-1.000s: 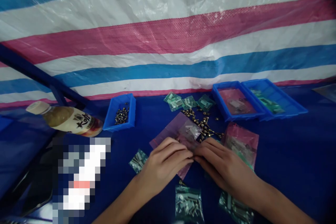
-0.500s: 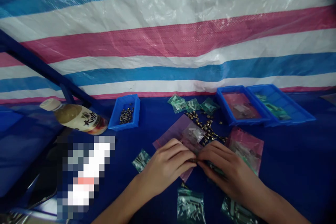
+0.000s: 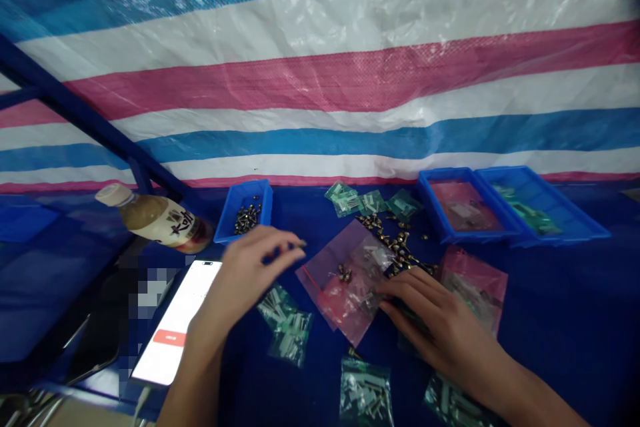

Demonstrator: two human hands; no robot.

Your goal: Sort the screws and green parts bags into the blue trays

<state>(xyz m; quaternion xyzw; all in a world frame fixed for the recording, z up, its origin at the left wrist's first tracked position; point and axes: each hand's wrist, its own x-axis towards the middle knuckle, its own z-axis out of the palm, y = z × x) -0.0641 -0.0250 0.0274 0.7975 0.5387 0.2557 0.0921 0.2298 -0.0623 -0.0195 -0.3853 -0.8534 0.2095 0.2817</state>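
Observation:
My left hand (image 3: 255, 273) is raised left of a pink zip bag (image 3: 320, 273), pinching a small dark metal screw (image 3: 301, 244) between thumb and fingertips. On that pink bag lie a few brass-coloured screws (image 3: 345, 273) and a clear packet. My right hand (image 3: 430, 310) is closed at the bag's right edge, thumb and fingers pressed on the plastic there. Just behind it a pile of loose screws (image 3: 397, 247) spreads over the blue table. Green packets of small parts (image 3: 290, 330) lie below my left hand, and another green packet (image 3: 367, 390) is at the near edge.
A blue bin (image 3: 243, 213) with screws stands at back left; two blue bins (image 3: 465, 210) with packets are at back right. A drink bottle (image 3: 163, 223) and a lit phone (image 3: 173, 333) lie left. Another pink bag (image 3: 480, 287) is beside my right hand.
My left hand has moved away from my right hand, left and up, with a screw in its fingers. The pink bag and the screws on it are now uncovered.

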